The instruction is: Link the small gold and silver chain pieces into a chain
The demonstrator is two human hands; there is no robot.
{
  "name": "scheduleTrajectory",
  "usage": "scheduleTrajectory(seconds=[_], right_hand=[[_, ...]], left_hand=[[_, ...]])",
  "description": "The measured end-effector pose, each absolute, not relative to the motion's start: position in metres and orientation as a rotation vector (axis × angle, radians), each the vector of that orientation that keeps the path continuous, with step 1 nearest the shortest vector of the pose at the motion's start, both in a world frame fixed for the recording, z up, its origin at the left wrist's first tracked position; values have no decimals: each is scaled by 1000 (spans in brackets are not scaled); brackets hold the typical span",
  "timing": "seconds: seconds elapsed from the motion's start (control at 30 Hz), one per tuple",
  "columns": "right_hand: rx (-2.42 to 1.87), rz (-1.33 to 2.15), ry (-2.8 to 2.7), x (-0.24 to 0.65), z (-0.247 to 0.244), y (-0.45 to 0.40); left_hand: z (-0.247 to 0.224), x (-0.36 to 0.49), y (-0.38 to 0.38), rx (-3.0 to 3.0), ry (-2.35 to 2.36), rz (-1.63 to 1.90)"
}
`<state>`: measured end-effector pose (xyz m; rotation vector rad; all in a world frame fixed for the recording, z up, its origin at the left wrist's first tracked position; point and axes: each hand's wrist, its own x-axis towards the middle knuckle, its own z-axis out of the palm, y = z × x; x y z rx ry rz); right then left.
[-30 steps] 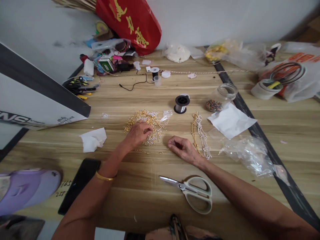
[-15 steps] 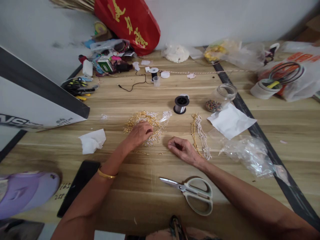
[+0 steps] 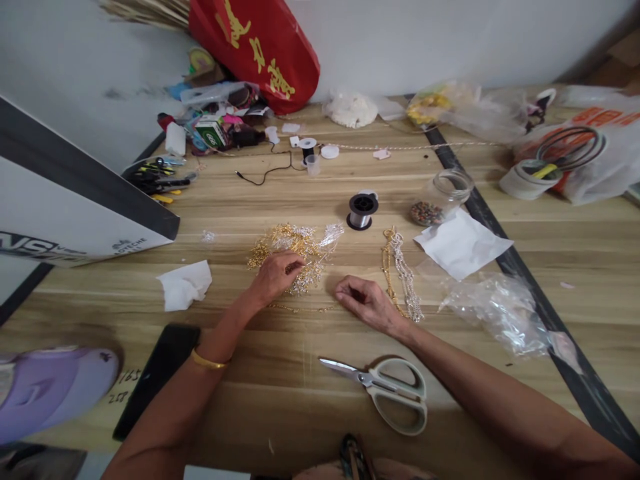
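Note:
My left hand is over the front of a tangled pile of gold and silver beaded strands, thumb and forefinger pinched together. What lies between those fingertips is too small to make out. My right hand rests on the table to the right, its fingers curled closed. A thin gold beaded chain lies in front of the pile and runs up to the right fingertips, which close on its end. Beside that hand are a gold chain and several silver chains.
Scissors lie in front of my hands. Behind stand a wire spool and a glass jar of beads. White paper and a clear plastic bag are at right; a dark phone-like slab lies near my left forearm.
My left hand has drawn back slightly toward me and left, from over the middle of the pile to its front. The right hand stays in place.

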<state>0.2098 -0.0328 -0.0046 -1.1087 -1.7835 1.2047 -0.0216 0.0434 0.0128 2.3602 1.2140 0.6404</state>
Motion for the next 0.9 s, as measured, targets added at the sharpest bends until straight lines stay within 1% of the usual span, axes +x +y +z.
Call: scheduleTrajectory(seconds=[0.2,0.43,0.57,0.73,0.9], right_hand=[[-1116,1207,-1791,210,-5,-32],[-1124,1225,-1784,209,-5,-32],[-1133,1223,-1786,209,-4,-32],[-1149,1204,-1802,209,-3,-33],[-1150,1183,-1813,209,-3,-33]], left_hand=[[12,-29,48,2383,1239,689],[15,-46,45,2496,1342,533],[12,-46,40,2551,1309,476],[14,-44,35,2599,1179,519],[15,-52,34,2566,1150,616]])
